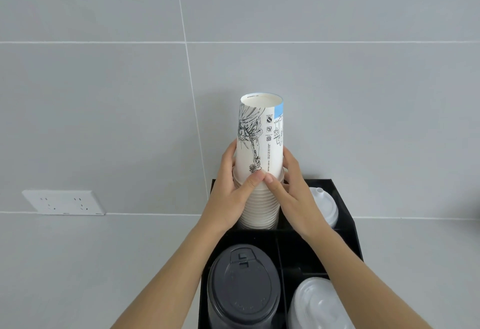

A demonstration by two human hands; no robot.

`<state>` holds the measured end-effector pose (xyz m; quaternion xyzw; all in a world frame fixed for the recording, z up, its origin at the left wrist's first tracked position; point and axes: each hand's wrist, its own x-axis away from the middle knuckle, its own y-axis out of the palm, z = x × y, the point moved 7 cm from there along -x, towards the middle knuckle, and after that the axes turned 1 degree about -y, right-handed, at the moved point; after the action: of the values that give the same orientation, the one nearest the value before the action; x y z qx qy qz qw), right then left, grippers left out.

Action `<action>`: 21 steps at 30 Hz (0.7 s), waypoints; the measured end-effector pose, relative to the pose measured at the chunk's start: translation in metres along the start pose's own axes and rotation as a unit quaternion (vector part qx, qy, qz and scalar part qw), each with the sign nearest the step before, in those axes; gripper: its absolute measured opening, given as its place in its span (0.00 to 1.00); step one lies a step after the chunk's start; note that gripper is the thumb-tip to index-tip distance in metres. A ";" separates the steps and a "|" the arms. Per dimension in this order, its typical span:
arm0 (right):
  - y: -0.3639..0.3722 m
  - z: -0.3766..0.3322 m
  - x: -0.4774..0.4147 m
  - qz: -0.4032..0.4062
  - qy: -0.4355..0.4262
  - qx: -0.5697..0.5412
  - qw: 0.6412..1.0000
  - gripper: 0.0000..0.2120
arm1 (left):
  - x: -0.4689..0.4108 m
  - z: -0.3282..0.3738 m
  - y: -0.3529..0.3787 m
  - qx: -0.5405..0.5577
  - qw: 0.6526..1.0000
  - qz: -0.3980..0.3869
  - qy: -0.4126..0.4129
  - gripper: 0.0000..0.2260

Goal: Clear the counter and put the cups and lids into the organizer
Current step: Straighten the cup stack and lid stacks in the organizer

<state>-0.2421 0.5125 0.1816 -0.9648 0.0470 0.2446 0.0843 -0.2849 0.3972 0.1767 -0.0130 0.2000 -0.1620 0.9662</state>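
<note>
- A black, square-walled plastic organizer (pixel 345 214) with four compartments stands on the pale grey counter (pixel 91 263), its back against the grey tiled wall (pixel 104 95).
- A stack of white paper cups (pixel 259 172), nested upside down, stands upright in the compartment at 11 o'clock of the organizer. The topmost cup carries a black line drawing and a blue patch near its upturned base.
- The left hand (pixel 233 185) wraps the stack from 9 o'clock, fingers curled behind it and the thumb pressed on the front.
- The right hand (pixel 291 185) wraps the stack from 3 o'clock in the same manner. The two thumb tips touch at the front, just above the ridged rims of the lower cups.
- White plastic lids (pixel 324 206) with a spout sit in the compartment at 1 o'clock.
- Dark grey plastic lids (pixel 241 287) fill the compartment at 7 o'clock.
- Translucent white lids (pixel 317 305) fill the compartment at 5 o'clock.
- A white wall socket plate (pixel 63 202) sits on the wall at 9 o'clock, well apart from the organizer.
</note>
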 end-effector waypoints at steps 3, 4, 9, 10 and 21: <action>0.000 -0.001 0.003 0.024 -0.006 -0.007 1.000 0.21 | -0.003 0.002 0.002 -0.008 1.000 -0.020 0.000 0.26; 0.000 -0.002 0.004 0.034 -0.009 -0.007 0.999 0.21 | -0.004 0.001 0.002 -0.008 1.000 -0.027 -0.002 0.26; 0.004 -0.003 0.004 0.041 -0.005 0.010 0.999 0.20 | -0.004 -0.005 -0.002 -0.008 0.999 -0.027 -0.017 0.31; 0.005 -0.004 0.003 0.041 -0.005 0.010 0.999 0.20 | -0.004 -0.004 -0.002 -0.008 0.999 -0.028 -0.019 0.32; -0.013 -0.010 0.056 0.151 0.065 0.003 0.986 0.29 | 0.056 0.012 -0.038 0.025 0.994 0.065 -0.089 0.20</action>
<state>-0.1868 0.5207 0.1658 -0.9603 0.1978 0.1910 0.0461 -0.2434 0.3432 0.1698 0.0099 0.1096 -0.1017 0.9887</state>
